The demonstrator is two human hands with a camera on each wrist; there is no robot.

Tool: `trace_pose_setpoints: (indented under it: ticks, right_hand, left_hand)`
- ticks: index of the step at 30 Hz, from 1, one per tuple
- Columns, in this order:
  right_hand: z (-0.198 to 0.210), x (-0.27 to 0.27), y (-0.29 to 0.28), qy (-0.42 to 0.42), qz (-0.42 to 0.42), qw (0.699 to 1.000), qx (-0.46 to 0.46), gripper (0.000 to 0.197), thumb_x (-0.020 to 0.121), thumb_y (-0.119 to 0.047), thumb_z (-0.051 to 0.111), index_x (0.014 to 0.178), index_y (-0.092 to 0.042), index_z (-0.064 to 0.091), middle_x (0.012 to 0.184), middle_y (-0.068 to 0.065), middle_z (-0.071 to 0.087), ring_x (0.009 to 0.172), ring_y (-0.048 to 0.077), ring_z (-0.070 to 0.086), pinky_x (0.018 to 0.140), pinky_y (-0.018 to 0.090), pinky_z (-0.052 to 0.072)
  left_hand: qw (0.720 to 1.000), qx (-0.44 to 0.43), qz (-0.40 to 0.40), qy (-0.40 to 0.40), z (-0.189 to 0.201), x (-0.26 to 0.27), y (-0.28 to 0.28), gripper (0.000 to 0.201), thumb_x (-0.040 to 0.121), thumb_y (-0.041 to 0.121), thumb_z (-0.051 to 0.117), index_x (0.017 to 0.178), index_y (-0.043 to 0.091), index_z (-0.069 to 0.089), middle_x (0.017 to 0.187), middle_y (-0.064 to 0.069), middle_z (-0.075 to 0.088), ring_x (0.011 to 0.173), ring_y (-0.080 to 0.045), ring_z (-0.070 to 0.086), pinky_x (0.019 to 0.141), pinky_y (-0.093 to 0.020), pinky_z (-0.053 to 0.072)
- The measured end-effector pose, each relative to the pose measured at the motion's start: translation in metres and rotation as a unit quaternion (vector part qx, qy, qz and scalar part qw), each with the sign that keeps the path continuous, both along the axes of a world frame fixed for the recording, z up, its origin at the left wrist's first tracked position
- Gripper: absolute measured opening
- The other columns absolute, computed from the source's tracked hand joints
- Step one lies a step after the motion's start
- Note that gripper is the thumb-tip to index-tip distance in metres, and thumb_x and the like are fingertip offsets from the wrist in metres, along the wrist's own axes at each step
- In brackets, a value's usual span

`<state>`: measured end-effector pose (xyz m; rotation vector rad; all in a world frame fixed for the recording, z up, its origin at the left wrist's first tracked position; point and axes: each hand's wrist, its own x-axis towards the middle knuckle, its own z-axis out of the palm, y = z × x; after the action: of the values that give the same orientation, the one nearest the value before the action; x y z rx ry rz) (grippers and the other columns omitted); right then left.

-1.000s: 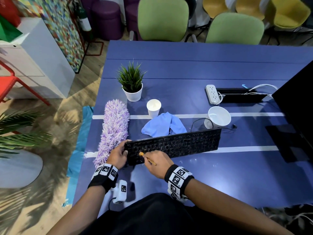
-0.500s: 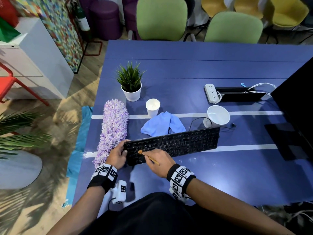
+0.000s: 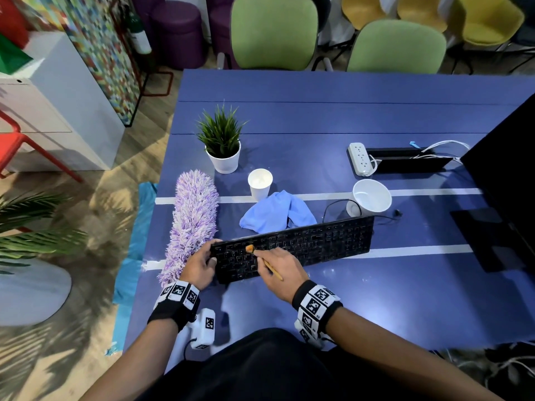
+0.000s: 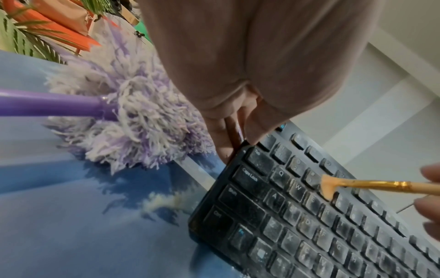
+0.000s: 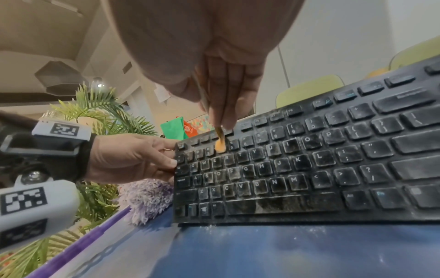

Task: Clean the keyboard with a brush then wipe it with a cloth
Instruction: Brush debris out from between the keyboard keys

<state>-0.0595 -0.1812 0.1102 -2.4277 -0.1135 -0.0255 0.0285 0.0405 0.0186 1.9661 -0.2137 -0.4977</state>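
Note:
A dusty black keyboard point(image 3: 304, 244) point(image 4: 309, 216) point(image 5: 297, 169) lies tilted up on the blue table point(image 3: 376, 299). My left hand point(image 3: 199, 261) point(image 4: 235, 131) point(image 5: 133, 156) grips its left end between thumb and fingers. My right hand point(image 3: 278, 267) point(image 5: 223, 90) pinches a thin brush point(image 3: 270, 263) point(image 4: 371, 185) with an orange tip point(image 3: 249, 248) point(image 4: 328, 188) point(image 5: 220, 145). The tip touches the number row near the left end. A light blue cloth point(image 3: 276, 212) lies crumpled just behind the keyboard.
A purple fluffy duster point(image 3: 192, 221) point(image 4: 123, 120) lies left of the keyboard, against my left hand. Behind stand a potted plant point(image 3: 223, 143), a paper cup point(image 3: 260, 183), a white bowl point(image 3: 372, 198), a power strip point(image 3: 360, 159). A dark monitor point(image 3: 506, 175) fills the right edge.
The brush tip has moved up from the lower key rows to the number row. My left hand stays on the keyboard's left end.

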Motion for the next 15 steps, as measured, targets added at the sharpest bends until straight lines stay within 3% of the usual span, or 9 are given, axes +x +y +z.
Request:
trace_pose_setpoints:
  ticks: [2, 3, 4, 6, 9, 12, 15]
  right_hand:
    - [0.000, 0.000, 0.001, 0.029, 0.032, 0.999, -0.017, 0.029, 0.091, -0.022, 0.045, 0.106, -0.012, 0.068, 0.083, 0.012, 0.070, 0.078, 0.028, 0.061, 0.078, 0.033, 0.052]
    - [-0.001, 0.000, 0.001, 0.026, 0.036, 0.999, -0.021, 0.029, 0.091, -0.021, 0.046, 0.108, -0.012, 0.068, 0.084, 0.012, 0.070, 0.078, 0.028, 0.061, 0.079, 0.033, 0.050]
    - [-0.001, -0.001, 0.001, 0.011, 0.031, 0.999, -0.022, 0.029, 0.092, -0.020, 0.046, 0.110, -0.011, 0.067, 0.084, 0.012, 0.070, 0.078, 0.026, 0.060, 0.080, 0.031, 0.048]
    - [0.000, -0.001, -0.001, 0.006, 0.022, 1.000, -0.016, 0.030, 0.091, -0.020, 0.046, 0.109, -0.009, 0.067, 0.083, 0.011, 0.069, 0.077, 0.025, 0.060, 0.080, 0.031, 0.047]
    - [-0.003, -0.003, -0.007, 0.073, 0.010, 0.996, -0.041, 0.030, 0.090, -0.024, 0.044, 0.107, -0.017, 0.068, 0.080, 0.007, 0.069, 0.076, 0.024, 0.061, 0.075, 0.035, 0.052]
    - [-0.007, -0.007, -0.012, 0.070, -0.021, 0.997, -0.032, 0.032, 0.090, -0.025, 0.043, 0.111, -0.020, 0.067, 0.075, 0.004, 0.066, 0.075, 0.018, 0.057, 0.075, 0.035, 0.051]
    - [-0.006, -0.007, -0.002, 0.091, 0.057, 0.994, -0.025, 0.032, 0.094, -0.024, 0.044, 0.118, -0.014, 0.064, 0.087, 0.011, 0.069, 0.082, 0.024, 0.061, 0.081, 0.034, 0.052]
  left_hand:
    - [1.000, 0.004, 0.001, 0.000, -0.003, 0.000, 0.003, 0.080, 0.093, -0.015, 0.043, 0.119, 0.060, 0.049, 0.113, 0.016, 0.072, 0.119, -0.020, 0.061, 0.113, -0.033, 0.041]
    - [1.000, 0.005, 0.002, 0.001, -0.004, 0.000, 0.004, 0.084, 0.093, -0.014, 0.043, 0.115, 0.067, 0.048, 0.113, 0.018, 0.071, 0.119, -0.019, 0.061, 0.112, -0.032, 0.040]
    - [1.000, 0.007, 0.003, -0.001, -0.004, 0.001, 0.004, 0.084, 0.094, -0.014, 0.043, 0.115, 0.068, 0.048, 0.116, 0.012, 0.071, 0.120, -0.020, 0.060, 0.113, -0.033, 0.039]
    - [1.000, 0.006, -0.001, -0.004, 0.000, 0.002, 0.002, 0.073, 0.094, -0.014, 0.043, 0.122, 0.053, 0.049, 0.123, -0.005, 0.068, 0.123, -0.024, 0.059, 0.116, -0.041, 0.038]
    - [1.000, 0.012, -0.013, 0.002, 0.004, 0.002, 0.001, 0.058, 0.094, -0.014, 0.042, 0.132, 0.029, 0.048, 0.125, -0.010, 0.067, 0.124, -0.025, 0.059, 0.117, -0.044, 0.038]
    - [1.000, 0.017, -0.011, -0.002, 0.006, 0.002, -0.001, 0.060, 0.094, -0.013, 0.043, 0.129, 0.035, 0.049, 0.125, -0.008, 0.067, 0.124, -0.023, 0.059, 0.117, -0.041, 0.038]
    - [1.000, 0.002, -0.006, -0.010, 0.006, 0.002, -0.002, 0.066, 0.094, -0.015, 0.041, 0.120, 0.044, 0.048, 0.124, -0.009, 0.066, 0.124, -0.026, 0.059, 0.115, -0.037, 0.038]
